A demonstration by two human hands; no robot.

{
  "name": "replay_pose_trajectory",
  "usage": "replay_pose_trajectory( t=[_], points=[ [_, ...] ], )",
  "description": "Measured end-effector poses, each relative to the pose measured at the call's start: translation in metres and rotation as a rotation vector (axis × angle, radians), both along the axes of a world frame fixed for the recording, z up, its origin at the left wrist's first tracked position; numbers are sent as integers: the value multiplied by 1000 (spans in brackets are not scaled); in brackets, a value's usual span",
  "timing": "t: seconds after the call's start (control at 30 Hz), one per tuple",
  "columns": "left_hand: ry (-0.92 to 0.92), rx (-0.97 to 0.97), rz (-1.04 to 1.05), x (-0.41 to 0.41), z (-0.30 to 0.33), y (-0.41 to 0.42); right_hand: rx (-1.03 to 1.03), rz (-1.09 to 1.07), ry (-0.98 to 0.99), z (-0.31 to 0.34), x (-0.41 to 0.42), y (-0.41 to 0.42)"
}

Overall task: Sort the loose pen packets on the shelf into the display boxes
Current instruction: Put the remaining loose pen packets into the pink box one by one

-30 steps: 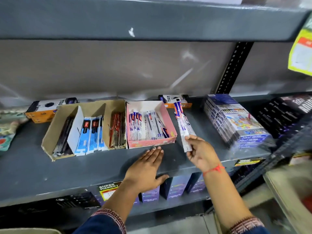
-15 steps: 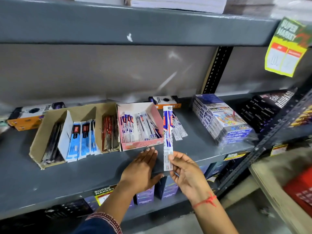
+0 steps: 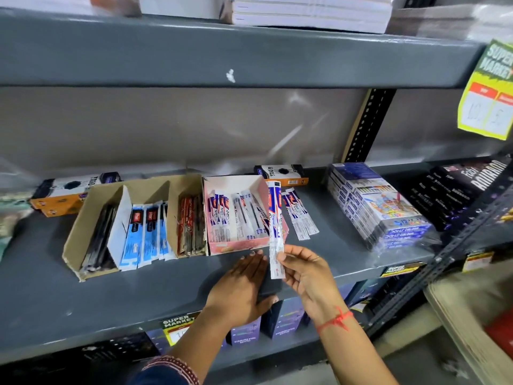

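My right hand [image 3: 306,269] pinches the lower end of a white, blue and red pen packet [image 3: 275,223], held upright in front of the pink display box's right wall. The pink display box [image 3: 236,243] holds several similar packets. Loose pen packets [image 3: 298,215] lie on the grey shelf [image 3: 69,295] just right of that box. My left hand [image 3: 241,284] rests flat, fingers apart, on the shelf in front of the pink box. A brown cardboard display box [image 3: 83,232] to the left holds black, blue and red packets in separate sections.
Orange-and-white boxes [image 3: 69,193] lie behind the display boxes at the left, and another orange-and-white box [image 3: 281,175] lies at the back centre. A wrapped stack of colour-pencil packs [image 3: 380,207] stands to the right, dark packs [image 3: 460,190] beyond it. A yellow price sign [image 3: 488,93] hangs at upper right.
My right hand lifted one packet off the loose pile and brought it left and upright, near the pink box. The left hand stayed flat on the shelf.
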State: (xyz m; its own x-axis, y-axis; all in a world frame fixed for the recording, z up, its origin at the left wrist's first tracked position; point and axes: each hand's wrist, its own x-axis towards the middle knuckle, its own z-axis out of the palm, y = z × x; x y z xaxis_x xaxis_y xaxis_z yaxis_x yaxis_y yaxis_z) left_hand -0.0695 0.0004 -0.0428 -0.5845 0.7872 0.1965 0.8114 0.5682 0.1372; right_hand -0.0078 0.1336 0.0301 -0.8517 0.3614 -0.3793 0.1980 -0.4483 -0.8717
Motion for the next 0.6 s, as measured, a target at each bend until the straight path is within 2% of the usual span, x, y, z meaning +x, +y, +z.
replay_pose_trajectory(
  t=[0.2, 0.33, 0.43, 0.6],
  points=[
    [-65, -52, 48, -3, -6, 2, 314, 19, 55, 22, -67, 0],
    [-99, -58, 56, -3, -8, 3, 670, 132, -55, 16, -117, -8],
    [-112, -62, 60, -3, -7, 3, 836, 245, -145, -1, -138, -21],
    [-120, -42, 30, -2, -4, 6, 1140, 398, -176, -10, -148, -32]
  ],
)
